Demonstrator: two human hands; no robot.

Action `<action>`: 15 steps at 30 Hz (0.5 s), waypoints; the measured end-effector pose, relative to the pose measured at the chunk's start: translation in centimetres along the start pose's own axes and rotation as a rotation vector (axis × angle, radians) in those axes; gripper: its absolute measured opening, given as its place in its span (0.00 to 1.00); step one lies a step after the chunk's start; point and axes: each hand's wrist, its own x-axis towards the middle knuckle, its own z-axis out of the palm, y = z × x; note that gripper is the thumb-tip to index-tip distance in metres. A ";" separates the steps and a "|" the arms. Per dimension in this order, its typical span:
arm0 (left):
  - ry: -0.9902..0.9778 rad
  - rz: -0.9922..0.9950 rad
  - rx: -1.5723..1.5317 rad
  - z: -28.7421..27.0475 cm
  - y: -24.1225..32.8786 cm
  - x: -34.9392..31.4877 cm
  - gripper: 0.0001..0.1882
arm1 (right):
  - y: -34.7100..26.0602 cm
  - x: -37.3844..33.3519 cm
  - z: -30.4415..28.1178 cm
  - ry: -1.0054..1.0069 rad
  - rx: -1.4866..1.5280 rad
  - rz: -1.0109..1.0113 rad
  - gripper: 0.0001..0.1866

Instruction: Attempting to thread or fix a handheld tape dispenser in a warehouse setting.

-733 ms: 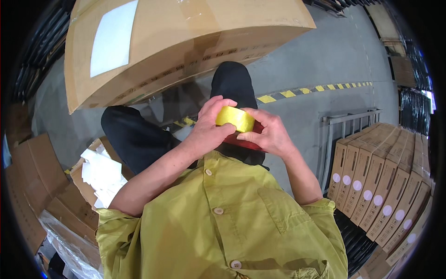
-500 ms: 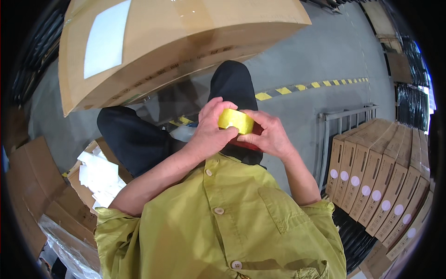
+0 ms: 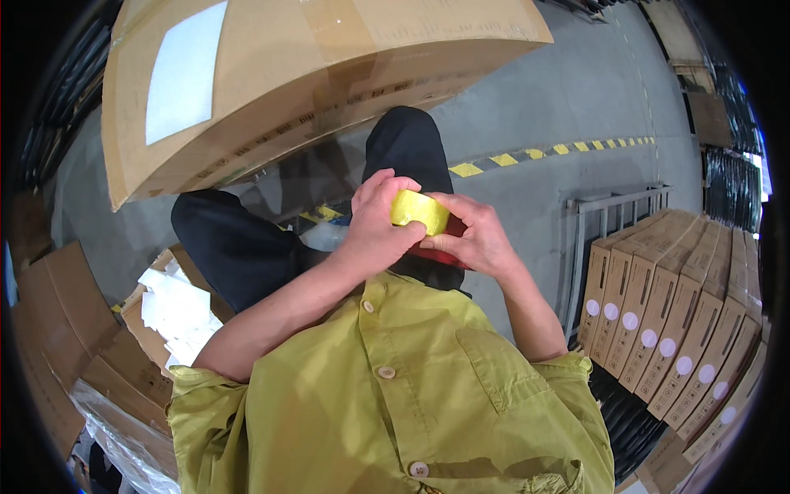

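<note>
Between my two hands is a roll of yellow packing tape (image 3: 420,212), held above my lap. My left hand (image 3: 380,216) grips its left side, fingers over the top and thumb on the near face. On the other side, my right hand (image 3: 475,233) pinches the roll between thumb and fingers. Something red (image 3: 440,256) shows just below the right hand; its kind cannot be made out. Beyond my knees stands a large cardboard box (image 3: 329,49) with a white foam sheet (image 3: 186,72) on its top.
An open carton of white foam sheets (image 3: 174,309) stands at the left, beside cardboard pieces (image 3: 66,305) and clear plastic wrap (image 3: 123,436). Several flat cartons (image 3: 658,305) stand in a row at the right by a metal rail (image 3: 617,200). A yellow-black striped line (image 3: 535,154) crosses the floor.
The tape roll has tilted slightly between my hands, and my left thumb sits a little higher on it. Both hands keep their hold.
</note>
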 end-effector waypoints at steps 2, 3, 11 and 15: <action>-0.090 -0.039 -0.167 -0.6 -0.3 0.5 0.26 | 0.3 0.2 0.0 0.033 0.035 -0.054 0.26; -0.090 -0.040 -0.165 -0.8 -0.3 0.4 0.26 | 0.1 0.3 -0.1 0.013 0.013 -0.060 0.27; -0.050 0.024 -0.005 -0.4 -0.4 0.3 0.28 | 0.1 0.6 -0.1 -0.049 0.048 0.012 0.28; -0.208 0.168 0.139 -2.6 0.7 1.3 0.31 | 1.1 0.0 -1.9 -0.092 0.213 0.085 0.27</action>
